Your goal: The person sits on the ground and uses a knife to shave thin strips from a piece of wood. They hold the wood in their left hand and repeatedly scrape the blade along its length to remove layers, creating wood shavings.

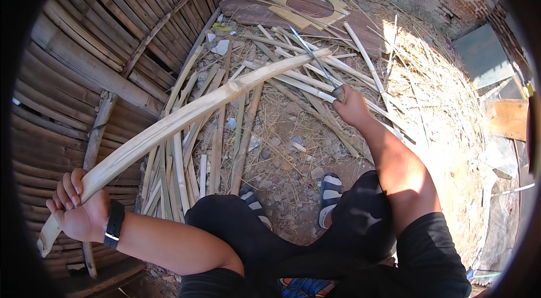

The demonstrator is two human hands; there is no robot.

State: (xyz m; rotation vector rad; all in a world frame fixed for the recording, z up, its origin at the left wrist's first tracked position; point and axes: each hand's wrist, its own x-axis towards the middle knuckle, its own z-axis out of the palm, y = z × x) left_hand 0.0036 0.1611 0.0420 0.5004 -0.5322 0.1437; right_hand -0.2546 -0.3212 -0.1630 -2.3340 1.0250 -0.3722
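Observation:
My left hand is closed round the near end of a long pale bamboo strip, which slants up and away to the right. In my right hand is the handle of a long, thin-bladed knife. Its blade points away and to the left, crossing the strip close to the strip's far end. Whether the blade touches the strip or only passes by it, I cannot tell. Part of the handle is hidden inside my fist. Below both hands lie several split bamboo pieces on the ground.
A slatted bamboo wall rises close on my left. At the back, a board with a round hole lies on a reddish sheet. Straw covers the sunlit right side, by a grey panel. My sandalled feet are below.

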